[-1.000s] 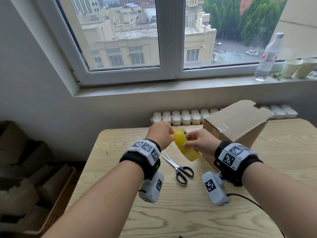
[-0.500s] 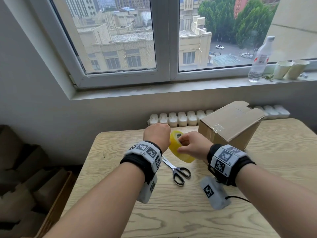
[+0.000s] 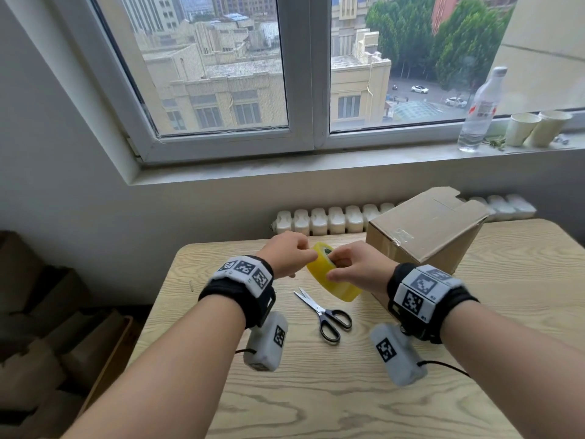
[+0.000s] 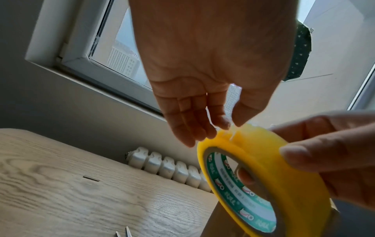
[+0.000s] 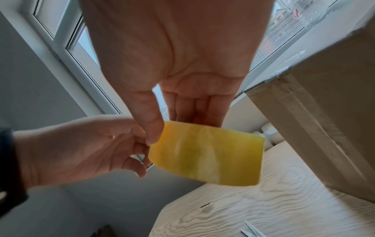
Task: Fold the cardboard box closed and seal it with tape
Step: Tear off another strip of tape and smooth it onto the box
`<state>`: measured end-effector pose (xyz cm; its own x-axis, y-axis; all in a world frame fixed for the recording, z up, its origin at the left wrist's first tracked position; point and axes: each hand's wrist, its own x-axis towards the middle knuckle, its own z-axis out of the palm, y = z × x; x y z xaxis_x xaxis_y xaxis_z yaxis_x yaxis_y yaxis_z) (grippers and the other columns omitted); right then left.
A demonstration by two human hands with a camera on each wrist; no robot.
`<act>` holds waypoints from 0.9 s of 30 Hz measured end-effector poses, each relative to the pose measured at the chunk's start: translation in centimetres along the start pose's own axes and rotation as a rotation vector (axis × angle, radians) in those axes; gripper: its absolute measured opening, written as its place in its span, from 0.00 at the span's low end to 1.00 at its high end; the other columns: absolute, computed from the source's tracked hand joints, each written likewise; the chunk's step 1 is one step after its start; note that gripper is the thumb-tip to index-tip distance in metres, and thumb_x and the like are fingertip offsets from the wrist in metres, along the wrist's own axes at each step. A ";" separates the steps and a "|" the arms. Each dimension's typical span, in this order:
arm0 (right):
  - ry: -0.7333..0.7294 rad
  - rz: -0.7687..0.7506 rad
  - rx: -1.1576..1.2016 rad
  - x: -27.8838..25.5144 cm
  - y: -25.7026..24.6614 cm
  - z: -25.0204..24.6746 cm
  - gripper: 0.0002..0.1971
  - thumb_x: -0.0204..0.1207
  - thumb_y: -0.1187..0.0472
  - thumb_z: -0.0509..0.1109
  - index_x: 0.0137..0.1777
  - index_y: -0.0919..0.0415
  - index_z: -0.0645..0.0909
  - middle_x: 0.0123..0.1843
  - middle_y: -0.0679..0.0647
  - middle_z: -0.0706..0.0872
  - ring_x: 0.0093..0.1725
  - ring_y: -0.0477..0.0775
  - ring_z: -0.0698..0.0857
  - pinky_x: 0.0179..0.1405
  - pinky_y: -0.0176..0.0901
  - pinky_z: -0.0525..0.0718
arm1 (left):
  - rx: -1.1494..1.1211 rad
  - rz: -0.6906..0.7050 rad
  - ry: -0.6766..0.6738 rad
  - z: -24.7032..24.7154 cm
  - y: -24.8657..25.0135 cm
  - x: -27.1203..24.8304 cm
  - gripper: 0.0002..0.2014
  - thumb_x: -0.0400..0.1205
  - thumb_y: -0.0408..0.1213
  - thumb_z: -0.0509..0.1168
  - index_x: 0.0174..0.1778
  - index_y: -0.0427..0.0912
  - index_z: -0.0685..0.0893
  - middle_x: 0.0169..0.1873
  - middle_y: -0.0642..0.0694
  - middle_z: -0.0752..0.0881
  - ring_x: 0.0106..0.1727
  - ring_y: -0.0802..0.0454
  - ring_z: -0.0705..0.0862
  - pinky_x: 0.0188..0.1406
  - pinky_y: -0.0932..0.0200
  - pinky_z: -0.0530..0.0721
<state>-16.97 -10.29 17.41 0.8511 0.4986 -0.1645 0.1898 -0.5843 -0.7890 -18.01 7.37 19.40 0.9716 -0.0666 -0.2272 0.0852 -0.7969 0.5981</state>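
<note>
A yellow tape roll (image 3: pixel 334 282) hangs above the table between both hands. My right hand (image 3: pixel 356 270) grips it, thumb on the outer face (image 5: pixel 152 128) and a finger through the core. My left hand (image 3: pixel 286 258) pinches at the top rim of the tape roll (image 4: pixel 253 176), where thumb and forefinger tips (image 4: pixel 229 126) pick at a small lifted bit of tape. The cardboard box (image 3: pixel 424 229) stands just right of the hands, flaps folded down, with old clear tape on its near corner (image 5: pixel 304 102).
Black-handled scissors (image 3: pixel 327 313) lie on the wooden table (image 3: pixel 316 391) under the hands. A radiator (image 3: pixel 329 218) runs behind the table. A bottle (image 3: pixel 478 115) and paper cups (image 3: pixel 522 128) stand on the windowsill. Cardboard is stacked on the floor at left (image 3: pixel 47 343).
Both hands have stayed on the roll. The roll has tilted and turned a little in the right hand, and the left fingertips have shifted onto its top rim.
</note>
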 end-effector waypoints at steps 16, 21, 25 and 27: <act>0.013 0.045 -0.027 1.5 1.4 -0.1 0.12 0.74 0.58 0.73 0.52 0.65 0.88 0.49 0.61 0.90 0.51 0.61 0.88 0.56 0.60 0.86 | -0.028 0.061 0.198 0.0 -0.1 0.4 0.05 0.72 0.39 0.73 0.34 0.45 0.84 0.36 0.49 0.88 0.39 0.55 0.85 0.38 0.63 0.83; 0.005 0.040 -0.044 1.6 1.4 0.0 0.13 0.74 0.57 0.73 0.53 0.66 0.87 0.50 0.63 0.90 0.52 0.62 0.88 0.57 0.62 0.85 | -0.205 0.015 0.150 0.0 0.0 0.5 0.13 0.68 0.29 0.77 0.37 0.43 0.78 0.34 0.45 0.89 0.33 0.53 0.87 0.36 0.58 0.88; 0.018 0.038 -0.079 1.6 1.3 0.1 0.14 0.74 0.56 0.72 0.51 0.67 0.87 0.50 0.64 0.90 0.51 0.63 0.88 0.55 0.62 0.85 | -0.412 -0.066 0.096 -0.1 0.3 0.8 0.19 0.69 0.23 0.77 0.47 0.39 0.75 0.35 0.41 0.89 0.33 0.47 0.88 0.41 0.53 0.91; 0.012 0.033 -0.113 1.7 1.1 0.2 0.15 0.75 0.54 0.71 0.51 0.67 0.87 0.49 0.65 0.90 0.50 0.63 0.88 0.54 0.61 0.85 | -0.458 -0.092 0.103 -0.2 0.5 0.8 0.19 0.69 0.21 0.76 0.50 0.38 0.77 0.36 0.39 0.89 0.34 0.47 0.88 0.41 0.53 0.91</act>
<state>-15.44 -9.98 16.09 0.8632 0.4709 -0.1817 0.2154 -0.6691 -0.7112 -17.11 7.02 19.72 0.9702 0.0701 -0.2320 0.2384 -0.4483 0.8615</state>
